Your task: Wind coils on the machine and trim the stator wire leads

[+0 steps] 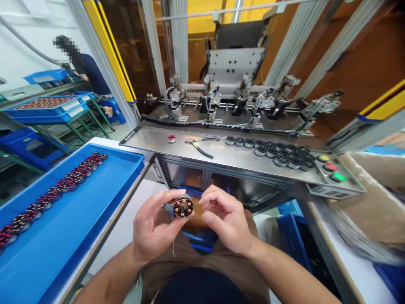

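My left hand (158, 223) pinches a small round motor stator (183, 207) between thumb and fingers over my lap. Copper windings show on its face inside a dark ring, and a loose copper wire (174, 247) dangles below. To the right of the stator, apart from it, is my right hand (226, 219). Its fingers are curled with the thumb held away from them, and nothing shows between them. On the metal ledge ahead lie pliers (199, 145) with green-and-black handles and one red-and-silver stator (171, 138).
Rows of wound stators (60, 190) cross the blue tray (79, 228) on the left. Several black parts (284, 154) crowd the ledge's right, near push buttons (330, 167). Machine fixtures (240, 101) stand behind. A cardboard box (370, 202) is at right; another person (91, 71) sits far left.
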